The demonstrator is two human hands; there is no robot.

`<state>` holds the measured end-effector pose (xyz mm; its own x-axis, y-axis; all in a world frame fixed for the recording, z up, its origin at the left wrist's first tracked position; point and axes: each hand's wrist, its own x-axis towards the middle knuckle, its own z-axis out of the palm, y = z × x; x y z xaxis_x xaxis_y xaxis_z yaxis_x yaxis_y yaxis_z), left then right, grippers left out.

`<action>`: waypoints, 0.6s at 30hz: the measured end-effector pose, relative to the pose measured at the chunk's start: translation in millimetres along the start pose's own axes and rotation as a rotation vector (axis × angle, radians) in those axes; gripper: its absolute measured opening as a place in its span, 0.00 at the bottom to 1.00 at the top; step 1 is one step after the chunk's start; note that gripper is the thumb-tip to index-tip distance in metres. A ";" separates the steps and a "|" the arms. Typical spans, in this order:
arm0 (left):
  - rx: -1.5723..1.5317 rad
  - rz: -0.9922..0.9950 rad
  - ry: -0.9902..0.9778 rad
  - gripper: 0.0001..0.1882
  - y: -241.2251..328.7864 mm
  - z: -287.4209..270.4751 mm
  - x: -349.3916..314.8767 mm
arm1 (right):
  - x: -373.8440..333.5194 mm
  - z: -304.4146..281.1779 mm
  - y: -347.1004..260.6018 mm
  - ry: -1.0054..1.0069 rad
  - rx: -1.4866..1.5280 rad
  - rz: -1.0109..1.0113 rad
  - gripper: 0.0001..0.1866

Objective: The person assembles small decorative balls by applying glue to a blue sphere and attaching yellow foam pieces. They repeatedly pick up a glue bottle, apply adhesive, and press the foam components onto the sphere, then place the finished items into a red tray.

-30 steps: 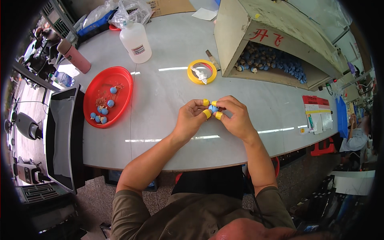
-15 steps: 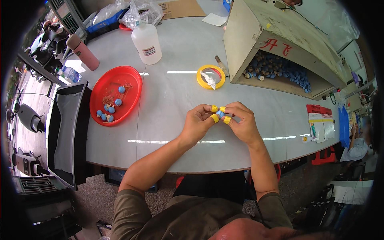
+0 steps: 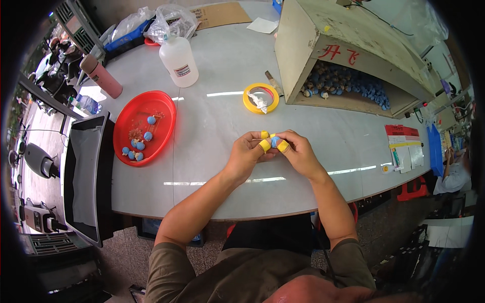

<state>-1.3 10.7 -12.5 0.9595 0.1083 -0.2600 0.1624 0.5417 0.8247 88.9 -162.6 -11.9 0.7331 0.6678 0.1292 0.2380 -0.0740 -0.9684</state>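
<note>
In front of me, over the table, a small rounded blue piece (image 3: 275, 142) is pinched between the fingertips of both hands. My left hand (image 3: 243, 157) grips it from the left, thumb and forefinger closed on its side. From the right, my right hand (image 3: 302, 155) presses it with thumb and fingers. Yellow tape wraps the tips of several fingers and partly hides the piece. To the left, a round red tray (image 3: 132, 115) holds several similar blue pieces (image 3: 148, 136) with pale parts and some reddish crumbs.
Beyond my hands lie a yellow tape roll (image 3: 274, 102) with crumpled white material and a scraper-like tool (image 3: 273, 82). A beige box (image 3: 353, 33) full of blue pieces stands far right. A white bottle (image 3: 179, 60), pink flask (image 3: 103, 78) and black bin (image 3: 91, 177) are left.
The blue piece has turned or shifted slightly between my fingers, and my fingertips have changed their hold. The whole view has shifted a little; the tray's contents look the same.
</note>
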 end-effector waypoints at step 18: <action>0.055 0.026 0.101 0.11 -20.3 3.1 -5.1 | -6.9 33.5 -8.2 0.262 -0.324 0.194 0.18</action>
<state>-8.8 -3.4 -26.4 0.9360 0.2069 -0.2849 0.1523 0.4917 0.8573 60.5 -141.8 -12.0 0.9104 0.4117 0.0422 0.2369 -0.4347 -0.8689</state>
